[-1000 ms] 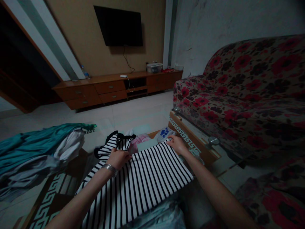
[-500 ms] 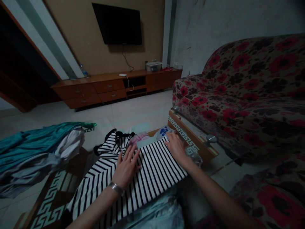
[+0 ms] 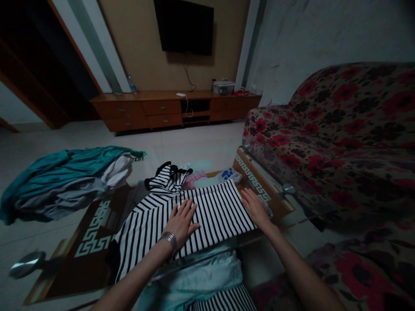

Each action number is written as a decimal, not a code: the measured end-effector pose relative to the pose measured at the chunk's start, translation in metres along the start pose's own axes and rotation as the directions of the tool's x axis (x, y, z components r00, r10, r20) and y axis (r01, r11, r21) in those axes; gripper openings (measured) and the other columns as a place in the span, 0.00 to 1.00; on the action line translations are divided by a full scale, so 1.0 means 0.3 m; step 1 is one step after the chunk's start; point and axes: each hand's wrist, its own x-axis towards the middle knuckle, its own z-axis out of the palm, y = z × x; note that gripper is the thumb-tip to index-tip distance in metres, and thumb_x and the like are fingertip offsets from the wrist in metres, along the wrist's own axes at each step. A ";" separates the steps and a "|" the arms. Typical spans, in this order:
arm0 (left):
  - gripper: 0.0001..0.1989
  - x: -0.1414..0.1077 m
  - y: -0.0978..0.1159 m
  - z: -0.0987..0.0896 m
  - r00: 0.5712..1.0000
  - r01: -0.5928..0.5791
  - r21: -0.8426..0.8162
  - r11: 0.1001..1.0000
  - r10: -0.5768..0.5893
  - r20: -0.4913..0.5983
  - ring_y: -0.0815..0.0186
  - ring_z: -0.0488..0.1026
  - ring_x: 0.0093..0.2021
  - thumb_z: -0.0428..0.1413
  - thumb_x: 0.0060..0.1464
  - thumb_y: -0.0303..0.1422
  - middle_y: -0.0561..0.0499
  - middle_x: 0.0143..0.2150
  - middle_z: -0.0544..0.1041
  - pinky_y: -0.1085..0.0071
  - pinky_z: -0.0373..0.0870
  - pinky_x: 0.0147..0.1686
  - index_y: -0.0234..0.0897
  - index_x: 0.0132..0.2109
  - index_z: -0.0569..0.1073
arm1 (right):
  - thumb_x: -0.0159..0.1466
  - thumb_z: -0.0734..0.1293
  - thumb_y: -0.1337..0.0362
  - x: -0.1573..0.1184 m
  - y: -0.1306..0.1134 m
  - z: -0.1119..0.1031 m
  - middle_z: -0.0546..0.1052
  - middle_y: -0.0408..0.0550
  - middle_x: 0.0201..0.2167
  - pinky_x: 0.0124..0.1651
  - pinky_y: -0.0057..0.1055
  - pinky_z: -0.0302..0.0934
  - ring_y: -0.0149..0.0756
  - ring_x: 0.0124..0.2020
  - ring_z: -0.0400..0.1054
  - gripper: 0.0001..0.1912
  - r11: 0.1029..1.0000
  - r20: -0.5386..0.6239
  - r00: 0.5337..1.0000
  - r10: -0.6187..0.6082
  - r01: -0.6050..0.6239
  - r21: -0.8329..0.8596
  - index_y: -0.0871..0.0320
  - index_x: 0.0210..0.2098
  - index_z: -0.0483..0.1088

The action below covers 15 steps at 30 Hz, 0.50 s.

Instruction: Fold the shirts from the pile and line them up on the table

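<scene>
A black-and-white striped shirt (image 3: 210, 214) lies spread on the glass-topped coffee table, its body flat and its black-trimmed upper part bunched at the far left. My left hand (image 3: 181, 220), with a silver bracelet at the wrist, rests flat on the middle of the shirt, fingers stretched out. At the shirt's right edge lies my right hand (image 3: 255, 208), fingers extended and touching or just beside the hem; I cannot tell which. Neither hand grips the cloth.
A pile of teal and grey clothes (image 3: 74, 177) lies on the table's left end. Through the glass show a pink item (image 3: 194, 178) and a bag with blue marks (image 3: 229, 174). A flowered sofa (image 3: 324, 125) stands right; a wooden TV cabinet (image 3: 162, 113) stands beyond.
My right hand has moved from the shirt's far right corner down along its right edge. The left hand stays flat on the shirt. The camera view has shifted.
</scene>
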 end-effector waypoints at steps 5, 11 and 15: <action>0.28 -0.012 0.000 0.000 1.000 -0.007 -0.042 0.999 0.006 -0.008 0.55 0.46 0.69 0.45 0.62 0.45 0.44 0.69 0.52 0.48 0.44 0.64 0.41 0.65 0.58 | 0.68 0.54 0.60 -0.157 -0.104 -0.006 0.65 0.56 0.61 0.62 0.49 0.52 0.45 0.65 0.51 0.22 0.997 -0.083 0.994 -0.072 0.070 -0.024 0.59 0.58 0.65; 0.28 -0.092 -0.015 -0.006 1.000 0.026 -0.065 0.998 -0.025 0.012 0.58 0.45 0.70 0.42 0.62 0.48 0.48 0.70 0.51 0.51 0.44 0.65 0.43 0.66 0.57 | 0.69 0.52 0.60 -0.314 -0.124 0.035 0.65 0.55 0.60 0.62 0.50 0.53 0.46 0.63 0.55 0.23 0.968 0.047 0.972 -0.230 0.233 -0.090 0.59 0.59 0.64; 0.30 -0.249 -0.074 -0.012 0.980 0.198 -0.024 0.980 -0.198 0.006 0.56 0.45 0.70 0.45 0.61 0.47 0.46 0.70 0.50 0.51 0.45 0.65 0.42 0.66 0.57 | 0.68 0.51 0.57 -0.353 -0.034 0.018 0.67 0.54 0.59 0.60 0.49 0.58 0.46 0.62 0.58 0.25 0.960 0.018 0.963 -0.270 0.271 -0.073 0.57 0.59 0.65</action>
